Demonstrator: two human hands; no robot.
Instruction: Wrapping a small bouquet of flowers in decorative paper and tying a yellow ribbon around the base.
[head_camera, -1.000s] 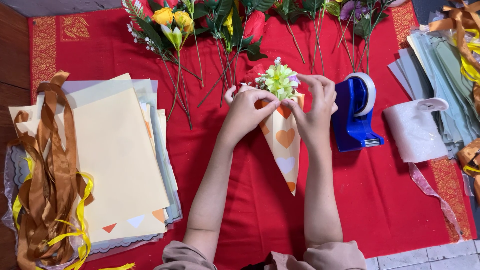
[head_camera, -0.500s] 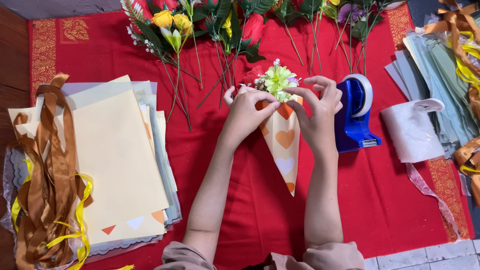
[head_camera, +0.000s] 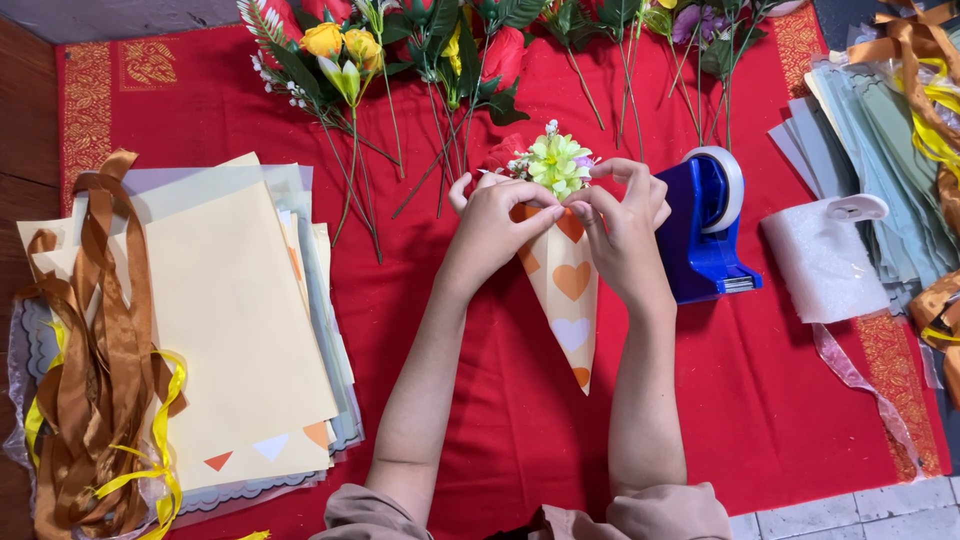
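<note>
A cream paper cone (head_camera: 568, 300) printed with orange and white hearts lies on the red cloth (head_camera: 780, 400), point toward me. A small green-yellow artificial flower (head_camera: 556, 162) with tiny white buds sticks out of its open top. My left hand (head_camera: 495, 225) grips the cone's upper left edge, thumb and fingers pinching the paper rim. On the upper right edge my right hand (head_camera: 625, 225) pinches the same way, fingertips meeting the left hand's just below the flower.
A blue tape dispenser (head_camera: 705, 235) stands right of my hands, then a white roll (head_camera: 825, 255). Artificial flowers (head_camera: 420, 60) lie along the far edge. Stacked cream paper sheets (head_camera: 235, 320) and brown-yellow ribbons (head_camera: 95, 380) sit left; grey sheets and ribbons (head_camera: 890, 120) right.
Both hands have stayed on the cone's top; the fingers have closed in slightly around the rim under the flower. The cone has barely shifted.
</note>
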